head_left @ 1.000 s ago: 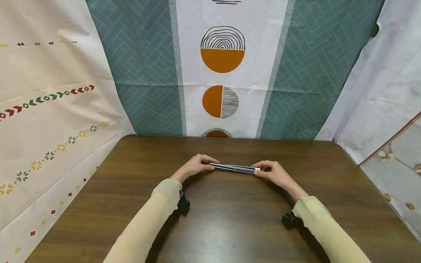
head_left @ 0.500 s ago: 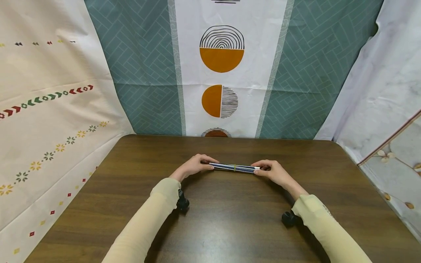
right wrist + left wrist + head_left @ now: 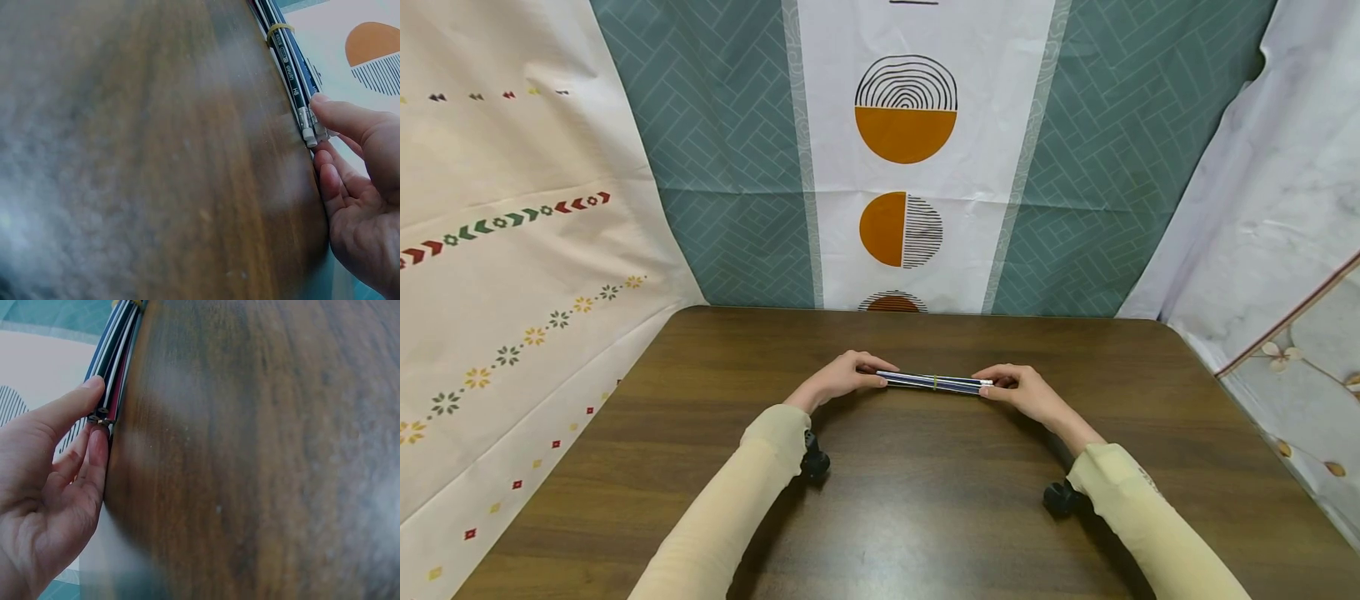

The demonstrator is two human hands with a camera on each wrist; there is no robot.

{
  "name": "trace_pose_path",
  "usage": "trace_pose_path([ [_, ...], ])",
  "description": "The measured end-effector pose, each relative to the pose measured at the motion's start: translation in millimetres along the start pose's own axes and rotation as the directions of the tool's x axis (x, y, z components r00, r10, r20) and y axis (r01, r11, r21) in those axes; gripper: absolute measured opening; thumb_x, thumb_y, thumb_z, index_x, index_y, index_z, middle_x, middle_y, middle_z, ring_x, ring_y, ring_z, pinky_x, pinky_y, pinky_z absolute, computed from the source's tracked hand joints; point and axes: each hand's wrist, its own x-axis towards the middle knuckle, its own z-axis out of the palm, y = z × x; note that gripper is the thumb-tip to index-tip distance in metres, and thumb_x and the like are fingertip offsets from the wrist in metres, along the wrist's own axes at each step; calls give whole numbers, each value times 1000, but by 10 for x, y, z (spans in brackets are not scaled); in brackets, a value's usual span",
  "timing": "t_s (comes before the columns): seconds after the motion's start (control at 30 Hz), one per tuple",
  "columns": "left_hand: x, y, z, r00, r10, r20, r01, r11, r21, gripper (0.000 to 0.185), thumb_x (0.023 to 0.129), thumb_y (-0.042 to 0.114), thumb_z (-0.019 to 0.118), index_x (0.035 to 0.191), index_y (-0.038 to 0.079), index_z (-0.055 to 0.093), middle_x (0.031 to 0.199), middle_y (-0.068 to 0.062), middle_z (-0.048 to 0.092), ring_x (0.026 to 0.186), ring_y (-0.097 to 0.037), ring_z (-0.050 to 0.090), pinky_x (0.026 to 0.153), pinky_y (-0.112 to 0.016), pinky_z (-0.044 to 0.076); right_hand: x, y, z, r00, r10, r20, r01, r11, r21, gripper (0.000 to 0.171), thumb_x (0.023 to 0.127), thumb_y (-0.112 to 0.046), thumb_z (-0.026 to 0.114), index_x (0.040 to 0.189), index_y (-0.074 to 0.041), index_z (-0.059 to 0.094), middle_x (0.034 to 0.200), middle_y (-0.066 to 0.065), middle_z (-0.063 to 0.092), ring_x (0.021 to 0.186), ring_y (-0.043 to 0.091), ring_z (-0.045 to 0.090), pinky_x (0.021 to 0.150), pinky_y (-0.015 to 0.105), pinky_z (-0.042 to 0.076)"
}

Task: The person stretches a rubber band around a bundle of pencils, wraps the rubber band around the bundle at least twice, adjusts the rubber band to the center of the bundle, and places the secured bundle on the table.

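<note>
Right now the left hand [image 3: 842,382] and right hand [image 3: 1026,392] are each pinching one end of a bundle of pencils [image 3: 934,382], fingers curled round its tips, with a yellow rubber band [image 3: 279,29] circling its middle. Stretched level between the two grips, the bundle is lying just over the brown wooden table [image 3: 925,500], nearer its far edge than its near one, while patterned cloth sheets [image 3: 730,167] are hanging behind and at both sides.

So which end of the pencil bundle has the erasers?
The end at the right hand: the pencil bundle shows white erasers there; the left hand's end shows none.
</note>
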Motion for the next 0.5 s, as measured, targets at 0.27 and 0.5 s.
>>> trace_pose_path([
  [0.27, 16, -5, 4, 1000, -3, 11, 3, 1000, 10, 31, 95, 21, 67, 126, 19, 69, 129, -6, 65, 99, -16, 53, 84, -29, 41, 2, 23, -2, 1000, 9, -7, -10, 1000, -3, 32, 93, -30, 69, 123, -19, 69, 109, 7, 67, 86, 19, 53, 71, 28, 45],
  [0.5, 14, 0, -12, 1000, -7, 16, 7, 1000, 8, 32, 95, 21, 67, 127, 20, 69, 127, -5, 66, 95, -16, 52, 80, -29, 41, 11, 42, 0, 1000, -4, -4, 4, 1000, -23, 35, 93, -32, 68, 126, -19, 67, 112, 7, 67, 88, 21, 53, 73, 28, 46],
])
